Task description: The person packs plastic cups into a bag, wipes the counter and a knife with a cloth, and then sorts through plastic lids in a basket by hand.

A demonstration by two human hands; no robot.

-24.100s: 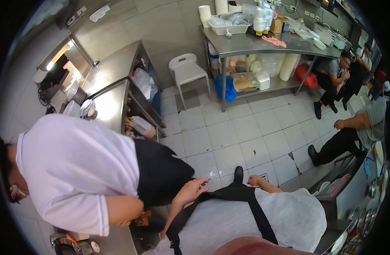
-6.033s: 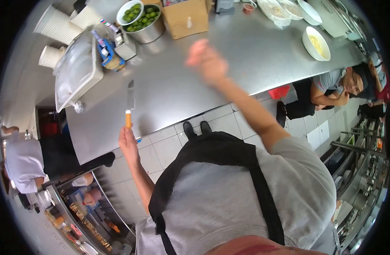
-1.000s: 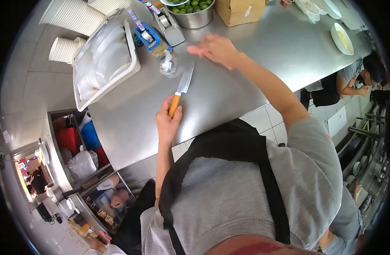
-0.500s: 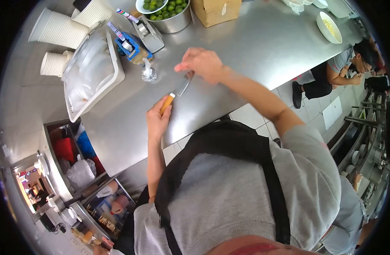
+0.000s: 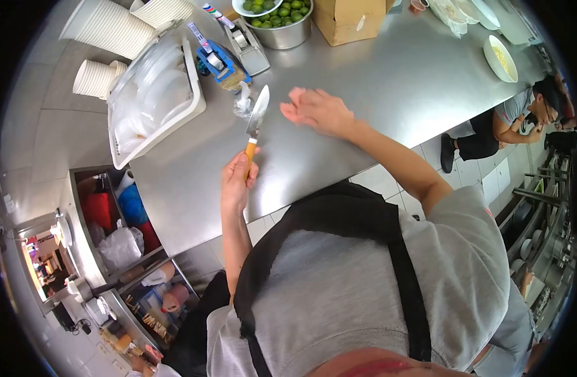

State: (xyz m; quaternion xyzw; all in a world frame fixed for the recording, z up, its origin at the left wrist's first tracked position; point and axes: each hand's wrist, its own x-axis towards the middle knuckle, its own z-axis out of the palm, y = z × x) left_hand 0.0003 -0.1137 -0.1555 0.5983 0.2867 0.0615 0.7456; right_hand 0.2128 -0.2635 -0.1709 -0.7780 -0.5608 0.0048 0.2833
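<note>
In my left hand [image 5: 240, 174] is a small knife [image 5: 257, 113], its yellow-orange handle wrapped by the fingers. The blade points up and away from me, above the steel worktop [image 5: 338, 81]. My right hand [image 5: 318, 113] hovers to the right of the blade, apart from it. Its fingers are a little blurred, loosely bent and spread, with nothing visible in them. A crumpled piece of clear plastic [image 5: 243, 105] lies just left of the blade. Behind it is a blue tape dispenser [image 5: 222, 66] with a marker on it.
A white tray [image 5: 197, 94] of clear plastic lids stands left, near stacked paper cups [image 5: 100, 31]. At the back are a grey dispenser [image 5: 254, 53], a metal pot [image 5: 288, 36] of limes and a cardboard box [image 5: 345, 22]. A white bowl [image 5: 497, 66] sits far right; a person [image 5: 489, 132] crouches beyond.
The knife has swung from pointing right, toward my right hand, to pointing upward. My right hand has moved away from the blade. The whole view has shifted slightly.
</note>
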